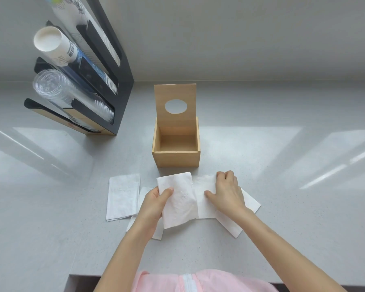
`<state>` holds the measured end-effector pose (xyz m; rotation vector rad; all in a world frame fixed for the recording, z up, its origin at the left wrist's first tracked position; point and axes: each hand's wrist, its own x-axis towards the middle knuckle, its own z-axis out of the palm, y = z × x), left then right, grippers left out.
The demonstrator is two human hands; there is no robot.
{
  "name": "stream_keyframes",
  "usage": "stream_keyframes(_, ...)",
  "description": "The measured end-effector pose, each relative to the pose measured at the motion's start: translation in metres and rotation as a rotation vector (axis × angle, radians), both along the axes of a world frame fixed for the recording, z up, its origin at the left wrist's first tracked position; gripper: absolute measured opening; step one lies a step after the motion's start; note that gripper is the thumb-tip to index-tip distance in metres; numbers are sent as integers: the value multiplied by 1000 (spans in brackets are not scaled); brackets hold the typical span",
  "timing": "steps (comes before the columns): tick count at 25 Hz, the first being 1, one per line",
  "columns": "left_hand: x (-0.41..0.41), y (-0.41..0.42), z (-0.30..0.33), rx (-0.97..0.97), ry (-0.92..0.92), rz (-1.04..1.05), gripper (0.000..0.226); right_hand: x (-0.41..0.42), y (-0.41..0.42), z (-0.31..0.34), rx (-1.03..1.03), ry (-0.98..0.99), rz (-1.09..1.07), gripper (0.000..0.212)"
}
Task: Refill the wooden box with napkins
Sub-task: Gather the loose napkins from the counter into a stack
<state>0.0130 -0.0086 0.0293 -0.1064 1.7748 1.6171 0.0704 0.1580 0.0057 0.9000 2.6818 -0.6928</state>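
Observation:
A light wooden box (176,159) stands mid-counter with its lid (175,93) swung upright, showing an oval hole; the inside looks empty. Just in front of it lie several white napkins. My left hand (154,202) grips a folded napkin (178,199) by its left edge, thumb on top, lifting it slightly. My right hand (226,191) rests on a second napkin (204,190) beside it, fingers curled at its far edge. Another folded napkin (122,197) lies flat to the left, and more napkins (249,204) stick out beneath my hands.
A black cup dispenser rack (114,66) stands at the back left, holding paper cups (55,47) and clear plastic cups (57,89) that jut toward me. The grey counter's front edge (114,275) runs near my body. A pale wall (240,39) closes off the back.

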Motion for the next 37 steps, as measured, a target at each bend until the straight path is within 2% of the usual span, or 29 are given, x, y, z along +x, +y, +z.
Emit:
stream_keyframes(5, -2, -5, -2, -25, -9, 54, 21, -6, 1, 0, -70, -28, -72, 38)
stream_keyframes(8, -1, -5, -3, -17, -13, 60, 22, -5, 3, 1, -104, -18, -78, 15)
stream_keyframes(11, -1, -5, -3, 1, -20, 65, 21, -2, 4, 0, -152, 88, -95, 25)
stream_keyframes(12, -2, -5, -3, 10, -20, 76, 21, 0, 4, 3, -204, 142, -128, 21)
stream_keyframes(15, -4, -8, -6, 37, -23, 90, 22, 5, 5, 12, -417, 313, -201, 4)
stream_keyframes(21, -5, -8, -8, 128, -85, 61, 25, 14, 13, 44, -755, 586, -269, 13)
stream_keyframes(24, -3, -7, -6, 207, -136, 12, 30, 17, 14, 62, -1164, 623, -128, 18)
stream_keyframes(26, -2, -4, -3, 224, -137, -51, 26, 17, 9, 67, -1376, 571, -52, 22)
stream_keyframes(27, -1, -1, 2, 253, -142, -104, 23, 16, 4, 65, -1354, 520, -26, 19)
stream_keyframes(29, 3, 7, 11, 390, -278, -199, 22, 14, -8, 56, -1144, 414, -8, 14)
stream_keyframes(31, 4, 8, 10, 333, -258, -177, 24, 15, -16, 46, -945, 346, -18, 18)
stream_keyframes(33, 4, 5, 4, 216, -119, -142, 31, 16, -18, 40, -841, 342, -65, 18)
stream_keyframes(37, 6, 5, 3, 229, -163, -106, 37, 18, -14, 36, -721, 363, -122, 12)
